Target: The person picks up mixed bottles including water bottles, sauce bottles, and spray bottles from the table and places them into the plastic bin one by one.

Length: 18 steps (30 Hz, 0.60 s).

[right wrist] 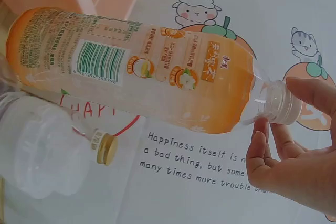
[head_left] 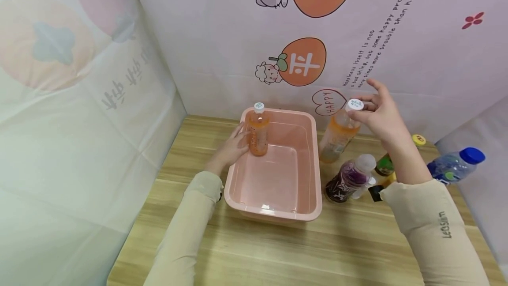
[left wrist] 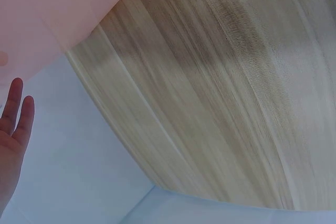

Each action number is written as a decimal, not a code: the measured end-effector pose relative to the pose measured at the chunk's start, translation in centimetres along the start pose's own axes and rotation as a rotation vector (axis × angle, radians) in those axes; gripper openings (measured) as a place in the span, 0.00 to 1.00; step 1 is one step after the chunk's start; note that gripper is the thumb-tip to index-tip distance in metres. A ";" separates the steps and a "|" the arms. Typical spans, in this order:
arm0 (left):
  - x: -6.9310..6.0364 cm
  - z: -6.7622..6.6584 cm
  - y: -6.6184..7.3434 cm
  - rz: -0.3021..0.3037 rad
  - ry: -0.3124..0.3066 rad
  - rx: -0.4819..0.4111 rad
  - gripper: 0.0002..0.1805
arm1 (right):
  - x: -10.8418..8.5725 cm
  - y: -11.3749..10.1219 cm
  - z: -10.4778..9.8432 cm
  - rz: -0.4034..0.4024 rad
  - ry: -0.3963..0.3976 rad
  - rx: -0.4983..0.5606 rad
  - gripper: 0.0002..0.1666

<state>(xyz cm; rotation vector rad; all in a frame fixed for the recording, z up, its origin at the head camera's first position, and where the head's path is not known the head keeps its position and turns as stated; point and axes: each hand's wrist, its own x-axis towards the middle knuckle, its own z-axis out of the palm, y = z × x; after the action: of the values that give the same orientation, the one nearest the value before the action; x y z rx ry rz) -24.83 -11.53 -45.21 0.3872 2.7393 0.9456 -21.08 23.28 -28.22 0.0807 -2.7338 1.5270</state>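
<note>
Small booth, cartoon-printed walls (head_left: 218,56)

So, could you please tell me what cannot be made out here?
Head view: the lower end of the clear plastic bottle with a blue cap, hidden by the right forearm.
Left wrist view: part of the left grip, cut off by the left edge.
Right wrist view: the finest print on the orange-and-clear plastic bottle, too small and blurred.

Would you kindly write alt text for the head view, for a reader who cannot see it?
A person's right hand holds an orange drink bottle by its white cap, right of a pink basin on a wood-grain table. The left hand is beside a similar bottle inside the basin. A purple drink bottle and a blue-capped bottle also appear at right.
</note>
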 end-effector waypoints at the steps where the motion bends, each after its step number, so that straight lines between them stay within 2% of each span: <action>1: 0.0 0.0 0.0 -0.001 0.000 0.001 0.30 | 0.0 -0.2 0.0 -0.002 0.011 0.004 0.52; 10: -0.2 0.0 0.2 0.006 -0.002 0.003 0.30 | 0.1 -1.6 -0.1 -0.030 0.092 0.050 0.51; 15: -0.3 -0.1 0.3 0.013 -0.001 0.008 0.30 | 0.2 -2.1 0.0 -0.071 0.127 0.059 0.50; 18: -0.3 -0.1 0.3 0.016 0.002 0.010 0.30 | 0.3 -2.5 0.0 -0.099 0.148 0.105 0.50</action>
<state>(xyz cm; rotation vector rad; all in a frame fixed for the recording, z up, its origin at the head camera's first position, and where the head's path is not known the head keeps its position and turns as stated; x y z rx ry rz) -24.51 -11.44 -44.90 0.4105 2.7477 0.9366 -21.24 21.96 -26.13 0.0982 -2.4976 1.5813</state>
